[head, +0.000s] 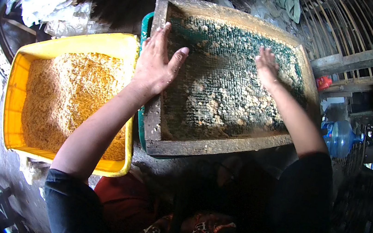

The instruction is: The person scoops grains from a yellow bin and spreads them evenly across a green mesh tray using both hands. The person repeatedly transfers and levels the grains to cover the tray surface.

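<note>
A wooden-framed sieve (216,144) with a green mesh bottom lies in front of me, slightly tilted in view. It sits over a green tub (146,27), whose rim shows along the left side. Pale crumbly clumps (213,107) are scattered over the mesh. My left hand (156,60) is at the sieve's left rail, back upward, with thumb and fingers apart and nothing held. Over the right half of the mesh is my right hand (266,67), fingers spread and holding nothing. Whether its palm touches the clumps, I cannot tell.
Left of the sieve stands a yellow plastic crate (15,102) holding golden-brown crumbly material (66,101). A large blue water bottle (341,139) lies at the right. Wooden slats (340,27) rise at the upper right. Crumpled plastic sheeting (47,1) lies at the upper left.
</note>
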### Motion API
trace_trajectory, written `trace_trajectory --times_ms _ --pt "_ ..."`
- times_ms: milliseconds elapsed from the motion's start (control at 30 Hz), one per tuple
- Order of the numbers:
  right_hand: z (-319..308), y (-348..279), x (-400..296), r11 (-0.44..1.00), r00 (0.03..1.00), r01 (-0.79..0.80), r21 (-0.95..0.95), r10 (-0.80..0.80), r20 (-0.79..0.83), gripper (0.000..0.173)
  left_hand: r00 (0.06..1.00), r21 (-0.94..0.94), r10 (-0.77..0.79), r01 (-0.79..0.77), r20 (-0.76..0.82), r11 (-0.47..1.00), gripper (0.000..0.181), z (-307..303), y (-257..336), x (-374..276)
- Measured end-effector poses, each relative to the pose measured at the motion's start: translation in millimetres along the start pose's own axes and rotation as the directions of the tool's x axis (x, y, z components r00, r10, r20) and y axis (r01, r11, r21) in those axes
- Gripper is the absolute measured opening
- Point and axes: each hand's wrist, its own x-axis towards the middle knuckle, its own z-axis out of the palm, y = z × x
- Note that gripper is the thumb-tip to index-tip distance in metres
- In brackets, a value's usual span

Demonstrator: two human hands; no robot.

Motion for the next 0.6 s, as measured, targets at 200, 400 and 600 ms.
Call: trace_trajectory --times_ms 200,400,600 --pt "10 -137 -98 0.900 0.882 0.436 0.022 -0.432 0.189 0.084 0.998 -0.029 -0.064 0.064 0.004 0.997 0.076 1 -3 -1" --pt "10 -109 -103 0.589 0.563 0.804 0.077 -0.797 0.217 0.052 1.000 -0.039 -0.012 0.013 0.027 0.999 0.073 3 -3 3" --pt "-25 40 -43 0.746 0.880 0.464 -0.478 -0.448 0.155 0.051 0.997 0.003 -0.035 0.035 0.064 0.999 0.071 -4 0 -2"
